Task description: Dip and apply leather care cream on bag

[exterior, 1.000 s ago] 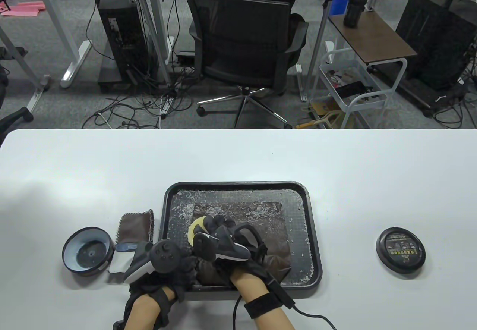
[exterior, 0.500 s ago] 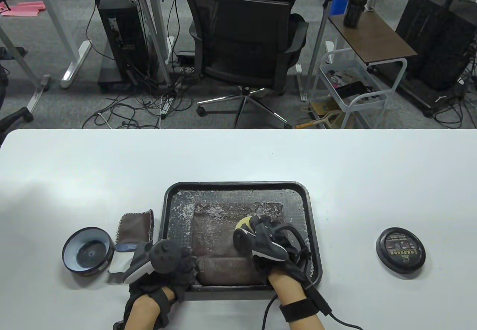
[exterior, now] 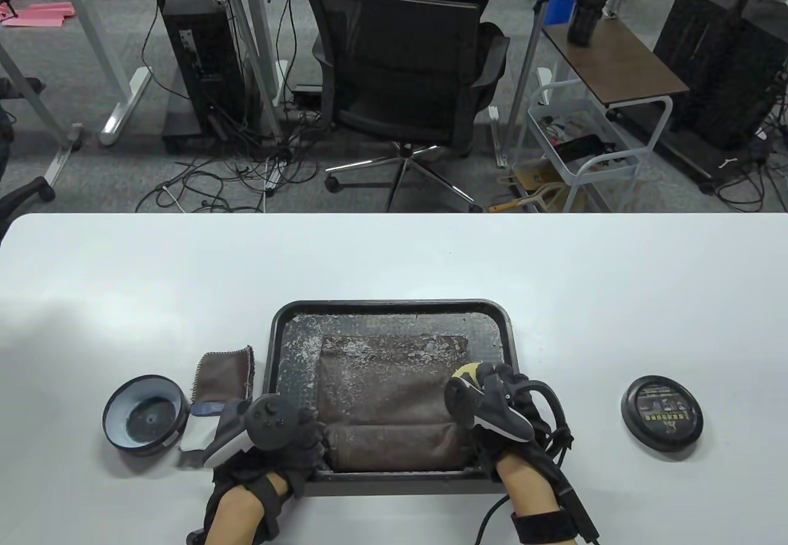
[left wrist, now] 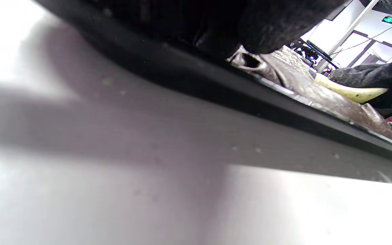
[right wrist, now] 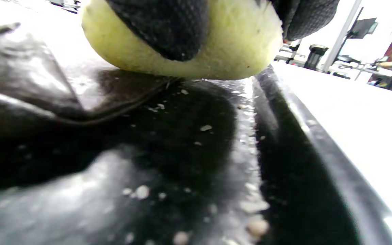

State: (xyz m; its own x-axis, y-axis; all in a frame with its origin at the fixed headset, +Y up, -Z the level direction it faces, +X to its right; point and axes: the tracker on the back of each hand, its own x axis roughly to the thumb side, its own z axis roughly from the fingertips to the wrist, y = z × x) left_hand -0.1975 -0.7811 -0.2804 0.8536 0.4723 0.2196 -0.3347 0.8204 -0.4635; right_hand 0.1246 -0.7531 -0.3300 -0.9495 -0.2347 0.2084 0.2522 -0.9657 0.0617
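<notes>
A flat brown leather bag [exterior: 388,397] lies in a black tray [exterior: 394,308] and is flecked with whitish cream. My right hand [exterior: 492,394] holds a yellow sponge [exterior: 463,371] and presses it down at the bag's right edge; in the right wrist view the sponge [right wrist: 216,47] sits under my fingers [right wrist: 168,23] on the wet dark surface. My left hand [exterior: 289,434] grips the bag's near left corner at the tray's rim; the left wrist view shows that rim [left wrist: 216,95] and the bag [left wrist: 311,92]. The open cream tin [exterior: 146,414] stands at the left.
A folded brown cloth [exterior: 223,374] lies between the tin and the tray. The tin's black lid [exterior: 662,412] lies to the right of the tray. A white and blue item [exterior: 200,425] lies partly under my left hand.
My right hand has slid the sponge across the bag from its left side to its right edge. The left hand has stayed at the near left corner.
</notes>
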